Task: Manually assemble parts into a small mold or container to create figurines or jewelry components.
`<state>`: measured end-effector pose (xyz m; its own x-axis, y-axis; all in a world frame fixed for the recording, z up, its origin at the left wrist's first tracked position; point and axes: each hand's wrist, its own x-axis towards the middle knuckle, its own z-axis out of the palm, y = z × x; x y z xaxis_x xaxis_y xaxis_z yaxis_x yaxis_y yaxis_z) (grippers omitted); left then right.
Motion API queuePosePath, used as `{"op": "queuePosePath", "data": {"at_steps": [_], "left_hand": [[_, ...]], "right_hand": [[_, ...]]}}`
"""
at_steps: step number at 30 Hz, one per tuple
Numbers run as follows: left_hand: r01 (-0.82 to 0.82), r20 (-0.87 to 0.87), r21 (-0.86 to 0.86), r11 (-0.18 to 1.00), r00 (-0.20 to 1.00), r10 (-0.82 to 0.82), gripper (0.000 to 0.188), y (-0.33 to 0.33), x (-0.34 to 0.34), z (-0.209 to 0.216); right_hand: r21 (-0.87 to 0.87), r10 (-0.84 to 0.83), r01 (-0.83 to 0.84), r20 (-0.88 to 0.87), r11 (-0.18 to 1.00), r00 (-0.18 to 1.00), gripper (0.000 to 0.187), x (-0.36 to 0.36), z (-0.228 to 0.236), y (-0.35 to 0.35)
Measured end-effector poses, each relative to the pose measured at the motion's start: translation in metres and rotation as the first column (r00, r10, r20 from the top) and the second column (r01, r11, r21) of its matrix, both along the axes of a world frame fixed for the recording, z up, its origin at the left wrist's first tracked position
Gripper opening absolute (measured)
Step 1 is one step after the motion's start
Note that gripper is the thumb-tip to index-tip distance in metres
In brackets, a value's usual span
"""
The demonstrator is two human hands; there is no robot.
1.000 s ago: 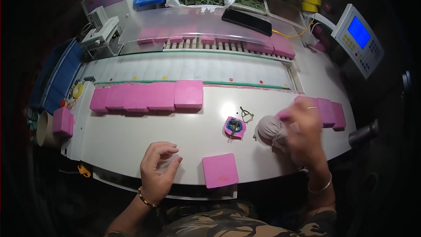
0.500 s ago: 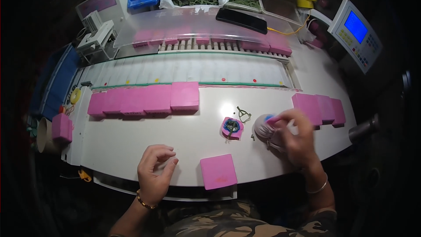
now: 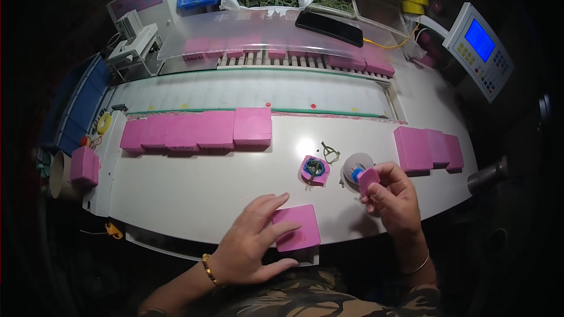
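My right hand (image 3: 396, 199) is closed on a small flat pink piece (image 3: 369, 181) with a blue end. That blue end is over a pale round pad (image 3: 365, 161); I cannot tell whether they touch. My left hand (image 3: 255, 238), fingers spread, reaches over a square pink block (image 3: 308, 229) at the table's near edge. Its fingers cover the block's left part, and contact is unclear. Between the hands and farther back lies a pink piece with a blue ring and green wax-like strands (image 3: 314, 169). Just behind that is a small green branched piece (image 3: 330, 152).
Pink blocks stand in a row (image 3: 197, 130) at left and in a group (image 3: 432, 148) at right. Behind runs a white conveyor belt (image 3: 235, 91), with a clear cover (image 3: 247, 35) and a black phone (image 3: 329, 28) beyond. A control panel (image 3: 480, 50) stands at far right.
My left hand has moved right, from bare table to over the pink block, and its fingers have spread. My right hand has drawn nearer and turned, showing the pink piece and its blue end.
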<state>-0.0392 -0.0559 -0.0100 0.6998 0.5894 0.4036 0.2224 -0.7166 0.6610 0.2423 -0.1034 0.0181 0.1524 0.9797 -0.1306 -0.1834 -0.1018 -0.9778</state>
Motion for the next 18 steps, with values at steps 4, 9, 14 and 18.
{"op": "queuePosePath", "data": {"at_steps": [4,9,14,18], "left_hand": [[-0.039,0.029,-0.128,0.991,0.999,0.043,0.059,0.000,0.008,-0.006],[0.038,0.186,-0.869,0.493,0.949,0.255,0.038,0.005,0.006,-0.004],[0.138,0.252,-0.958,0.253,0.827,0.502,0.058,0.005,0.007,-0.009],[0.197,0.264,-0.964,0.180,0.794,0.548,0.062,0.002,0.006,-0.012]], "right_hand": [[0.060,0.037,-0.037,0.011,0.997,0.999,0.018,-0.011,-0.008,-0.014],[0.134,-0.001,-0.025,0.192,0.991,0.981,0.016,-0.025,-0.011,-0.025],[0.186,0.096,-0.143,0.243,0.972,0.965,0.022,-0.038,-0.011,-0.019],[0.197,0.148,-0.194,0.229,0.961,0.962,0.021,-0.049,-0.006,-0.014]]}}
